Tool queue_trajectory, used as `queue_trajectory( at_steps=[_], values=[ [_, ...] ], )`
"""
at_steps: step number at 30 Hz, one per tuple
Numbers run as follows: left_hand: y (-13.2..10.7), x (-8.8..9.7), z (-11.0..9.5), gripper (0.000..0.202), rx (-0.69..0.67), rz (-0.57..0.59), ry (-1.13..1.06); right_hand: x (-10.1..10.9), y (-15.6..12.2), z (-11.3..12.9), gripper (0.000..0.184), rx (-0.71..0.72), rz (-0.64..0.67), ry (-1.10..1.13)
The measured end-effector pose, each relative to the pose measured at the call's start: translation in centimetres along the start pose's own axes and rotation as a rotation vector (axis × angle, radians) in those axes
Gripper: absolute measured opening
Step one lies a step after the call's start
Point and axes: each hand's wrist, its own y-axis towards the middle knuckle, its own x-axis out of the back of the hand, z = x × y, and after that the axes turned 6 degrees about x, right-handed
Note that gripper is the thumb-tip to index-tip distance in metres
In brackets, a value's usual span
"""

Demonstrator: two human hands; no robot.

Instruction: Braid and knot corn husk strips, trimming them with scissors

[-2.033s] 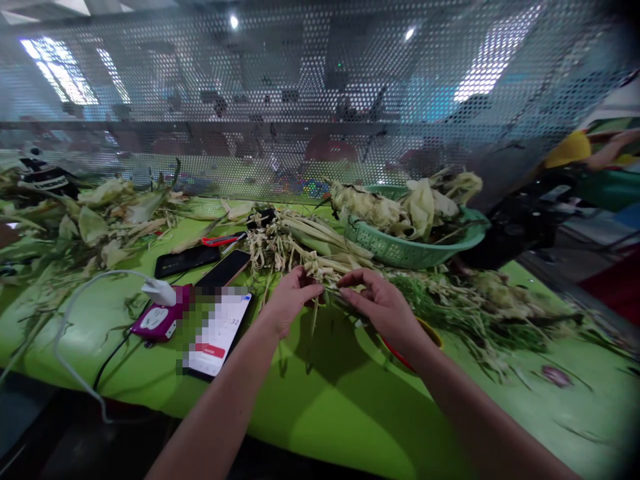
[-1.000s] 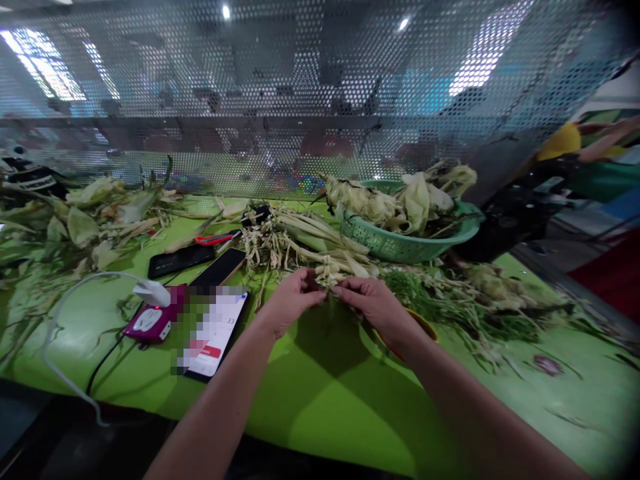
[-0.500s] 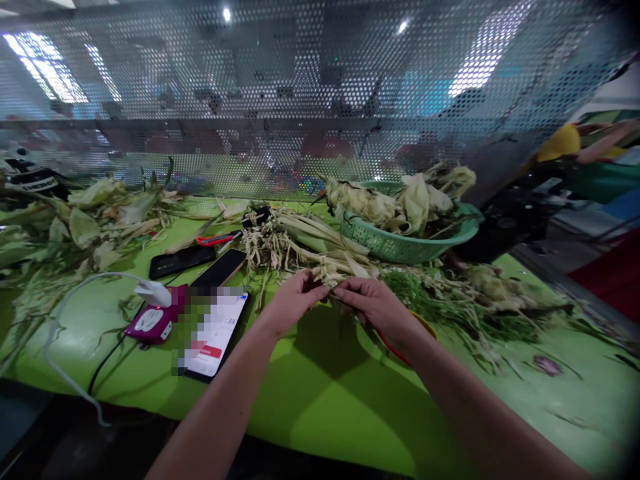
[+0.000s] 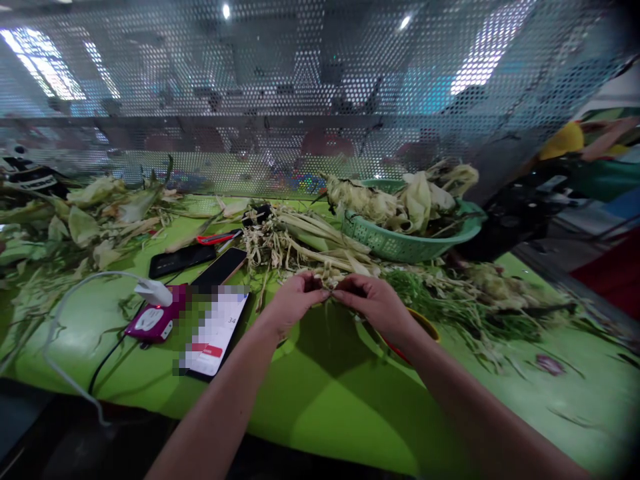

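Note:
My left hand (image 4: 294, 303) and my right hand (image 4: 374, 305) are close together over the green tabletop (image 4: 330, 393), thumbs and fingertips pinched. Between them is a pale, knotted strip of what looks like dried corn husk (image 4: 329, 272); its lower part is partly hidden by my fingers. Just beyond my hands lies a bundle of long pale husk strips (image 4: 320, 237). Partly covered by my right hand and wrist is a round thing with a yellow and red rim (image 4: 425, 325).
A green plastic basket (image 4: 400, 245) of husks stands behind. Shredded green strands (image 4: 500, 320) lie right, and a husk pile (image 4: 75, 227) lies left. Nearby are a lit phone (image 4: 220, 333), two dark phones, a purple power strip (image 4: 155, 323) and a red-handled tool (image 4: 215, 238). Perforated metal sheeting (image 4: 280, 80) rises behind.
My fingertips have shifted slightly at the husk strip, and my right hand has turned a little. The view has moved slightly; the other things lie as before.

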Motion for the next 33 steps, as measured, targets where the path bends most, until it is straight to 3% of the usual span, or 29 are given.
queue_trajectory(
  at_steps=[9,17,24,31,33],
  values=[
    [-0.43,-0.02,-0.48,0.019,0.056,-0.061,0.01,0.02,-0.23,0.55,0.028,-0.089,-0.031,0.094],
    [-0.11,0.31,-0.02,0.019,-0.018,-0.068,0.191,-0.52,-0.22,0.92,0.028,-0.124,-0.008,0.205],
    [-0.01,0.3,0.15,0.019,0.02,0.081,0.069,-0.4,-0.21,0.53,0.032,-0.103,-0.111,0.17],
    [0.08,0.77,0.33,0.023,0.015,-0.171,-0.043,0.21,-0.19,0.5,0.029,0.088,-0.365,-0.096],
    [0.23,0.85,0.4,0.023,-0.001,-0.214,-0.058,0.04,-0.46,0.66,0.02,0.143,-0.372,-0.181]
  ],
)
